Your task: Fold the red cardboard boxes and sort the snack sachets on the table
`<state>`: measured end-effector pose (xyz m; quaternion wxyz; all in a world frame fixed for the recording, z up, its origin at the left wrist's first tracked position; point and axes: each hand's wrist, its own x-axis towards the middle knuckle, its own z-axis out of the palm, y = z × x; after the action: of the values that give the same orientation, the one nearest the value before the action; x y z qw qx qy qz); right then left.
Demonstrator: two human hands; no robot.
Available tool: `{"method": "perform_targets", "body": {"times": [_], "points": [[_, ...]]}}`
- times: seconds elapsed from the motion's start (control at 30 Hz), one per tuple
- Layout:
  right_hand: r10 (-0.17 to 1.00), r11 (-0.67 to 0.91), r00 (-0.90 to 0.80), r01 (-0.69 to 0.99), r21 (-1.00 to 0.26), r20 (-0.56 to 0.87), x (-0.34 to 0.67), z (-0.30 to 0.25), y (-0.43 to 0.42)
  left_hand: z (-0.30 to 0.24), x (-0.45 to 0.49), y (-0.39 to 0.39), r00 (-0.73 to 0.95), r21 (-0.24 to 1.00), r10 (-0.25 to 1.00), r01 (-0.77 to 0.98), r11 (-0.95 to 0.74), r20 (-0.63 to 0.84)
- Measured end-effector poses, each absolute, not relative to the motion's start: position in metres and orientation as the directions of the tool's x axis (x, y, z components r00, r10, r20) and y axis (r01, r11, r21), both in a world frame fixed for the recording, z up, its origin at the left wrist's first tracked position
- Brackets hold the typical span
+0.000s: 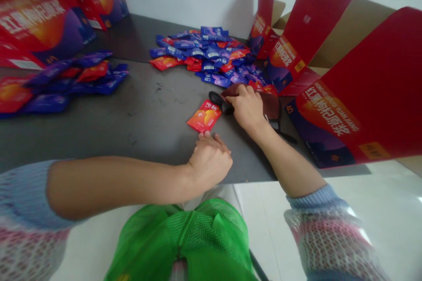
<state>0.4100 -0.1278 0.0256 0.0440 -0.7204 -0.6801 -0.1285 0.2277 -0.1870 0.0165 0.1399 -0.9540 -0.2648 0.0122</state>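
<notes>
A red sachet [205,116] with an orange fruit print lies on the grey table near its front edge. My left hand [211,156] is closed, its fingertips at the sachet's near edge. To the right, my right hand [246,107] is curled over a black item with rounded ends [216,98]; its kind is not clear. Beneath and beside that hand is a dark brown, flat, leather-like thing [271,104], partly hidden. Just beyond it lies a heap of blue and red sachets [211,55].
Open red cartons [329,118] with raised flaps line the right side. More red cartons [36,22] stand at the back left, with a smaller pile of sachets [66,81] before them. A black strap or cord [287,136] lies by the right forearm. Green mesh fabric [184,237] covers my lap.
</notes>
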Motion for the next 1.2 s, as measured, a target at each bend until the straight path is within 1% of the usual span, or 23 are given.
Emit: {"method": "perform_targets", "body": {"times": [0.13, 0.23, 0.4, 0.5, 0.57, 0.67, 0.73, 0.83, 0.93, 1.0, 1.1, 1.13, 1.2], "points": [[0.948, -0.136, 0.121, 0.99, 0.029, 0.294, 0.426, 0.023, -0.131, 0.019, 0.229, -0.187, 0.855, -0.258, 0.519, 0.506, -0.823, 0.023], [0.943, -0.117, 0.111, 0.993, -0.002, 0.313, 0.42, 0.026, -0.137, 0.021, 0.229, -0.187, 0.856, -0.253, 0.516, 0.503, -0.827, 0.013], [0.96, 0.069, -0.054, 0.997, -0.044, 0.276, 0.389, 0.033, -0.149, 0.021, 0.229, -0.186, 0.87, -0.274, 0.491, 0.482, -0.832, 0.041], [0.971, 0.134, -0.117, 0.988, -0.071, 0.208, 0.375, 0.031, -0.151, 0.02, 0.228, -0.185, 0.872, -0.275, 0.486, 0.482, -0.832, 0.06], [0.968, 0.21, -0.197, 0.975, -0.071, 0.158, 0.371, 0.031, -0.151, 0.02, 0.227, -0.185, 0.87, -0.258, 0.487, 0.489, -0.834, 0.074], [0.919, 0.392, -0.384, 0.916, -0.089, 0.094, 0.375, 0.035, -0.15, 0.021, 0.226, -0.185, 0.873, -0.209, 0.481, 0.486, -0.849, 0.078], [0.87, 0.494, -0.489, 0.86, -0.128, 0.07, 0.382, 0.039, -0.149, 0.022, 0.226, -0.184, 0.877, -0.191, 0.476, 0.48, -0.856, 0.07], [0.82, 0.566, -0.57, 0.8, -0.201, 0.041, 0.393, 0.046, -0.149, 0.023, 0.226, -0.184, 0.883, -0.215, 0.464, 0.467, -0.857, 0.068], [0.837, 0.537, -0.547, 0.817, -0.21, 0.014, 0.407, 0.049, -0.149, 0.023, 0.226, -0.184, 0.893, -0.265, 0.446, 0.446, -0.855, 0.062], [0.891, 0.449, -0.453, 0.879, -0.16, 0.012, 0.419, 0.049, -0.149, 0.021, 0.226, -0.184, 0.889, -0.3, 0.452, 0.451, -0.84, 0.072], [0.967, 0.253, -0.25, 0.964, -0.079, 0.051, 0.438, 0.047, -0.148, 0.019, 0.226, -0.184, 0.883, -0.318, 0.459, 0.465, -0.826, 0.098], [0.978, 0.201, -0.196, 0.978, -0.064, 0.074, 0.443, 0.046, -0.147, 0.018, 0.226, -0.184, 0.883, -0.313, 0.457, 0.465, -0.828, 0.105], [0.982, 0.153, -0.147, 0.987, -0.053, 0.117, 0.448, 0.044, -0.145, 0.017, 0.225, -0.184, 0.881, -0.307, 0.458, 0.471, -0.827, 0.118]]}}
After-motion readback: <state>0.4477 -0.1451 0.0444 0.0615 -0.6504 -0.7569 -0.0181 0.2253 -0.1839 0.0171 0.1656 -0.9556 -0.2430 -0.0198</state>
